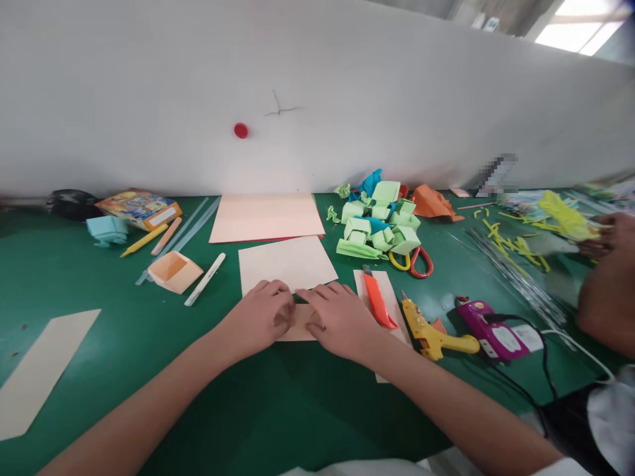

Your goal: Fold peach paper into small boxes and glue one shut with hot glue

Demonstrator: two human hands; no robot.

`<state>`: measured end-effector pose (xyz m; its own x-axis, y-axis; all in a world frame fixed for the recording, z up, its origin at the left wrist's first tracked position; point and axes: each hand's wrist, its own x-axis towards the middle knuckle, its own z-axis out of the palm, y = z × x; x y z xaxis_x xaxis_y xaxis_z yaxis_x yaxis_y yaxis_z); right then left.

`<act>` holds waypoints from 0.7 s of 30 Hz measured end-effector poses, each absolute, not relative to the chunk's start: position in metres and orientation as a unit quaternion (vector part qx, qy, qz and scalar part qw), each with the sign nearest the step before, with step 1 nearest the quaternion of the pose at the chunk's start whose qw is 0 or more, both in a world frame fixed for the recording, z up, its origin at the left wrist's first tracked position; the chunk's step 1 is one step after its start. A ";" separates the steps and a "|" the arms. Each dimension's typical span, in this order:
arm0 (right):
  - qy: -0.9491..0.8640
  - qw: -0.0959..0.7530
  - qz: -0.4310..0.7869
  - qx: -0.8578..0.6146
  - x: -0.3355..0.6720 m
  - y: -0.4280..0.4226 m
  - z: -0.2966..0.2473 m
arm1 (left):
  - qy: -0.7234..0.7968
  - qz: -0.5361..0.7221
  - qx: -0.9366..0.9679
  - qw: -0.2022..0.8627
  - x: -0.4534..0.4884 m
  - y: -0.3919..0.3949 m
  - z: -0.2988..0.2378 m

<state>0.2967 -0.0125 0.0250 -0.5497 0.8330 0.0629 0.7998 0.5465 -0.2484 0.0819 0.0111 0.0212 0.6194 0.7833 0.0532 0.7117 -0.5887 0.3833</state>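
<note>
A small peach paper piece lies on the green table in front of me. My left hand rests on its left end with fingers curled down onto it. My right hand lies on its right end, fingers pressed flat on the paper. A larger peach sheet sits just beyond the hands. An orange utility knife lies on a paper strip right of my right hand.
A yellow glue gun and a purple one with cords lie to the right. Green folded paper pieces, scissors, a paper box, sticks and a coloured box lie further back. Another person's hands work at far right.
</note>
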 end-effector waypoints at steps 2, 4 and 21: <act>-0.863 0.092 0.110 -0.485 0.297 -0.012 0.023 | 0.431 0.114 0.880 0.163 0.081 0.009 0.017; -0.862 0.092 0.119 -0.484 0.297 -0.012 0.023 | 0.445 0.119 0.874 0.153 0.080 0.007 0.013; -0.846 0.213 0.228 -0.432 0.300 -0.015 0.012 | 0.387 0.054 0.919 0.048 0.080 0.001 0.016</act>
<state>0.2998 -0.0147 0.0122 -0.5356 0.8286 0.1634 0.6340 0.5222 -0.5704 0.0797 0.0013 0.0158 0.6944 0.7169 0.0623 0.7065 -0.6957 0.1298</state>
